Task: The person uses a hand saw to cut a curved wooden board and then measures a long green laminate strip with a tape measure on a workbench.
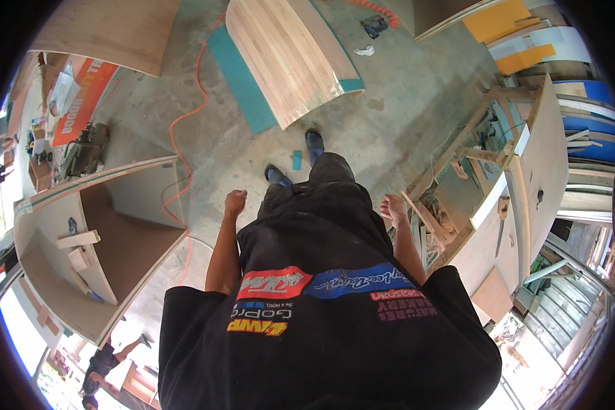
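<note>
My left hand [236,203] hangs beside my hip with its fingers curled into a loose fist, and nothing shows in it. On the other side, my right hand [393,207] is also loosely closed, with no object visible in it; it is nearest to an open wooden frame [451,184] holding offcuts. Both hands are off every surface. Ahead of my feet lies a curved panel of pale wooden strips [287,58], with teal sheet [242,82] along its left side and a teal patch at its near right corner.
An orange hose [197,102] snakes over the concrete floor at left. A curved wooden cabinet [116,232] stands left, with wood blocks on it. A power tool [374,27] and white scrap [364,51] lie far ahead. A small teal piece [297,160] sits between my shoes. Another person [101,369] is at lower left.
</note>
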Motion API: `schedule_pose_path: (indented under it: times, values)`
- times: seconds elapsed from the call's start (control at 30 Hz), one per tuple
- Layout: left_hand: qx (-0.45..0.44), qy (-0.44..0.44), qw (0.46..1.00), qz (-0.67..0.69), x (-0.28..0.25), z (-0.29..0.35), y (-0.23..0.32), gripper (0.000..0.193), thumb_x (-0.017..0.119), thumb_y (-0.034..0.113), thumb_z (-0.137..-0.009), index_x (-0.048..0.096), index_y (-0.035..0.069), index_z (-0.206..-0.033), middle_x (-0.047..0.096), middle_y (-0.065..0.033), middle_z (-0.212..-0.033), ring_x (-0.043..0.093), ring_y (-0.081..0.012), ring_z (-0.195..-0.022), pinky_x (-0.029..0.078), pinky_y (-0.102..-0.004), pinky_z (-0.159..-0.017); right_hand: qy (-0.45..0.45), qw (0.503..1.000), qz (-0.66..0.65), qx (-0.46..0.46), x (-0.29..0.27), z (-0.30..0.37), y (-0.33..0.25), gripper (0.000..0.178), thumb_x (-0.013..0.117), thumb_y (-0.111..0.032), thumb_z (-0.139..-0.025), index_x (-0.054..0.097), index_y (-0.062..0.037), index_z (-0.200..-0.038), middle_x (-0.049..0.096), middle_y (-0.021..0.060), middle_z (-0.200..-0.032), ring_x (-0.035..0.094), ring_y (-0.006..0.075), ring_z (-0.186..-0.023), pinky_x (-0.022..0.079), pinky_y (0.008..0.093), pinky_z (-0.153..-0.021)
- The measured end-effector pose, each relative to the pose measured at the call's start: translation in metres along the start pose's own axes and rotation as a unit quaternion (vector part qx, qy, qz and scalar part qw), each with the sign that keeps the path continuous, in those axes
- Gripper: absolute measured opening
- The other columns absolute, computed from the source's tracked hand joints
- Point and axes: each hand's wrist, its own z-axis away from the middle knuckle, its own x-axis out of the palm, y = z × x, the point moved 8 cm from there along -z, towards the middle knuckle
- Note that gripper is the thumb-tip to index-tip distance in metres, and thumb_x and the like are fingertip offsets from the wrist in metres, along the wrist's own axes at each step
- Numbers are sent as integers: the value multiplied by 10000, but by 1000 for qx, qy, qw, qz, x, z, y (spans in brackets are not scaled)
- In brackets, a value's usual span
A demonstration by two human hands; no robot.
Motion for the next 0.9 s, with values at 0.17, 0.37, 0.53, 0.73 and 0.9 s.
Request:
schedule_pose_path:
  times: [0.17,0.37,0.53,0.73,0.9]
  values:
    - [-5,15,999,32,-7,-2,3,390,573,385,-840,717,31,-917,714,-179,-900,674,-338,-928,504,-419,-822,30,998,31,-34,-13,-21,-5,128,571,-120,-943,642,-16,-963,567,41,-681,563,138,-544,481,287,-459]
    - [-6,42,999,26,-17,-6,-8,400,586,404,-859,717,31,-918,711,-190,-951,668,-344,-953,499,-419,-838,-36,975,160,-150,48,-7,-32,190,585,-148,-934,677,-18,-832,605,76,-654,589,188,-501,498,320,-485]
    - [4,-4,1000,-3,6,-2,21,417,552,415,-867,713,31,-894,699,-206,-945,656,-374,-947,495,-436,-836,57,902,378,-203,36,-29,-37,311,617,-296,-901,687,6,-881,647,215,-726,662,338,-675,511,424,-650]
    - [54,-7,998,-25,-2,-23,24,368,575,334,-879,669,-9,-972,692,-99,-825,642,-192,-668,509,-345,-547,79,921,350,-153,27,-21,-58,354,598,-336,-916,687,5,-941,643,226,-756,662,365,-738,503,455,-666]
    - [31,11,999,-2,-5,-19,47,417,539,404,-848,700,20,-832,686,-223,-873,654,-389,-891,492,-453,-799,73,982,144,-94,5,-28,-43,244,566,-205,-958,635,3,-853,602,110,-665,606,226,-536,497,371,-466]
